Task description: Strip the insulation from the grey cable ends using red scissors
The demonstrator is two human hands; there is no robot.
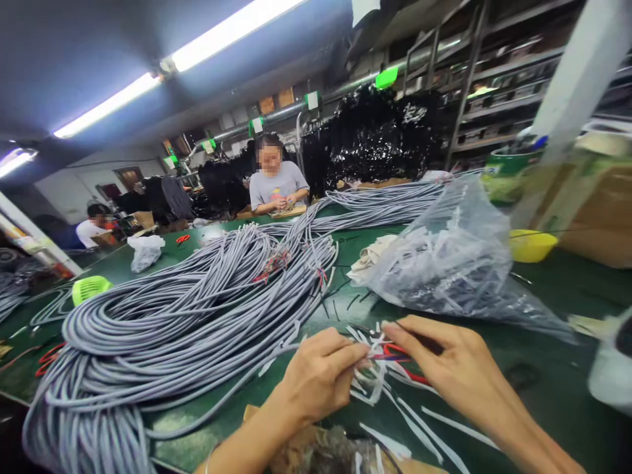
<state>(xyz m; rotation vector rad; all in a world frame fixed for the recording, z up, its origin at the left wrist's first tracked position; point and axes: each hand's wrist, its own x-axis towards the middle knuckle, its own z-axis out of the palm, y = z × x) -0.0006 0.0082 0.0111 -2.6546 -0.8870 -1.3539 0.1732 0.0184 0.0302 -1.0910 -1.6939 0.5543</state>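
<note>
My left hand (320, 372) is closed in a pinch on the end of a grey cable (276, 352), which runs in from the left. Thin white strips and a few coloured wires (388, 357) show between my two hands. Close by on the right, the fingertips of my right hand (451, 355) are pressed together at the strips; what they pinch is too small to make out. Red-handled scissors (419, 378) lie partly hidden beneath that hand. Loose white strips (417, 428) are scattered on the green table (553, 395) below.
A big pile of coiled grey cables (197, 316) covers the left side. Beyond my right hand stands a clear plastic bag (444, 263) of white pieces. Also there are a yellow bowl (533, 245), a green basket (90, 288) and a co-worker (277, 181) across the table.
</note>
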